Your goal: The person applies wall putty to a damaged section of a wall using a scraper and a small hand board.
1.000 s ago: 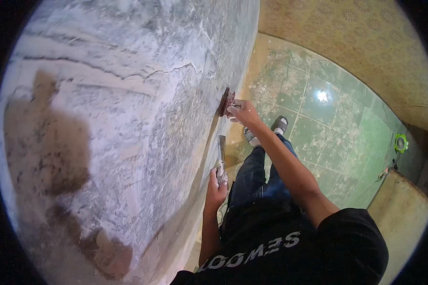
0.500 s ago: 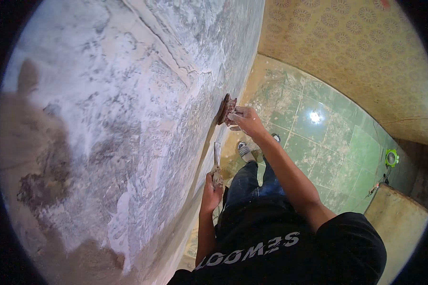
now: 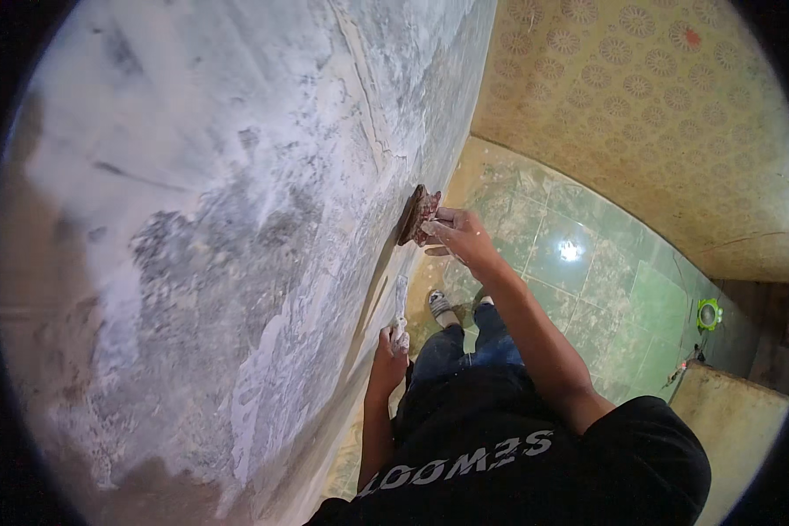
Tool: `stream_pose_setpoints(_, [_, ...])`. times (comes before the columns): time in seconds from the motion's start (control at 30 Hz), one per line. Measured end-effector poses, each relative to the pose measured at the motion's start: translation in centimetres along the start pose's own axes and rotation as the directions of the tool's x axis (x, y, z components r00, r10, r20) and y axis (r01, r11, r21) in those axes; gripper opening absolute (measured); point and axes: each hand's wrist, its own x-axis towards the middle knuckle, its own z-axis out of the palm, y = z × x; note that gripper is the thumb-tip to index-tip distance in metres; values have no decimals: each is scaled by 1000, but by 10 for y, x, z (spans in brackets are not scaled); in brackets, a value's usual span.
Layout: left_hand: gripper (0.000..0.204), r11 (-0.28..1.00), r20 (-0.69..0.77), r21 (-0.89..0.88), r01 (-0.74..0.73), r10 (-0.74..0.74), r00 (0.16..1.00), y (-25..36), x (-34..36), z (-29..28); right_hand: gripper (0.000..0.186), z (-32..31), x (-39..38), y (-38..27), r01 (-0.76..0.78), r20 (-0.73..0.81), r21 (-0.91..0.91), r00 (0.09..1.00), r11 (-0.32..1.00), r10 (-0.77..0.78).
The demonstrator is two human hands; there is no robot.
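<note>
A grey, white-patched plaster wall (image 3: 263, 254) fills the left side. My right hand (image 3: 461, 237), dusted white, is closed round the grip of a reddish-brown plastering trowel (image 3: 419, 217). The trowel's plate faces the wall and lies at or very close to its surface; contact is hard to make out. Lower down, near my waist, my left hand (image 3: 388, 359) is wrapped round the handle of a putty knife (image 3: 401, 302). Its pale blade points away from me, beside the wall and apart from the trowel.
Green floor tiles (image 3: 557, 263) smeared with white dust lie below, with my feet close to the wall. A yellowish patterned surface (image 3: 622, 114) rises at the far right. A green-rimmed round object (image 3: 708, 314) and a pale panel (image 3: 732, 421) are at the right.
The view has shifted, bringing the wall's pale ridge farther right. Both hands keep their tools; the trowel appears slightly lower in the picture, and the putty knife has turned a little.
</note>
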Motion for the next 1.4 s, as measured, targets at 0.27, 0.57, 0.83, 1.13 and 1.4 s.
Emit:
stream_pose_setpoints(0.27, [28,992,16,-52,111,-111,994,39,-20,-16,29,4,-85,-66,26,64,155,997,988,-36])
stream_pose_setpoints(0.57, [27,857,263,-500,127,10,965,180,0,41,33,-88,-220,-105,284,-100,309,959,908,-266])
stream_pose_setpoints(0.83, [37,500,521,-736,457,-14,854,297,-45,148,19,-199,-274,-115,396,-114,-721,741,568,-662])
stream_pose_setpoints(1.13, [25,358,444,-857,370,148,884,387,-74,388,43,-415,-341,-136,527,178,-803,660,280,-730])
stream_pose_setpoints(1.4, [29,331,289,-914,234,126,949,454,-133,595,41,-619,-403,-186,622,247,-729,629,286,-737])
